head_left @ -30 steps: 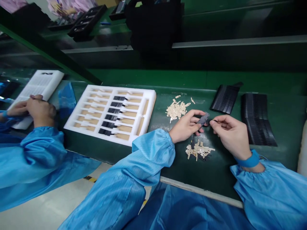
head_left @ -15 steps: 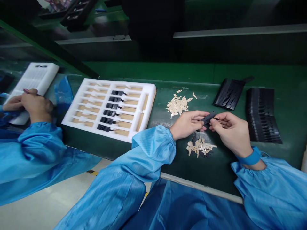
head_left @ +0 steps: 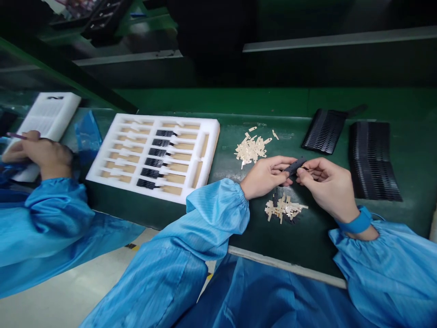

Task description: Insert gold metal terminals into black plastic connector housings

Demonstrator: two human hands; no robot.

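Observation:
My left hand [head_left: 264,176] is closed around one end of a flat black plastic part [head_left: 295,166], which tilts up to the right above the bench. At its other end, the thumb and fingers of my right hand [head_left: 326,184] are pinched together; a tiny dark bit shows at the thumb tip, too small to name. Just below my hands lies a pile of small cream-coloured flat pieces [head_left: 285,208] with some black bits among them. A second pile of cream pieces [head_left: 251,148] is beyond my left hand.
A white foam tray [head_left: 153,119] holds several black comb-like parts in its slots. Stacked black ribbed parts [head_left: 372,159] and a smaller black stack [head_left: 324,130] stand at the right. A co-worker's hand [head_left: 51,157] works at the far left by another white foam tray [head_left: 64,109].
My hands stay nearly in place, with the right fingers shifted slightly against the black part. At the left, the co-worker's hand has moved a little left with a thin pinkish stick. The view has shifted slightly.

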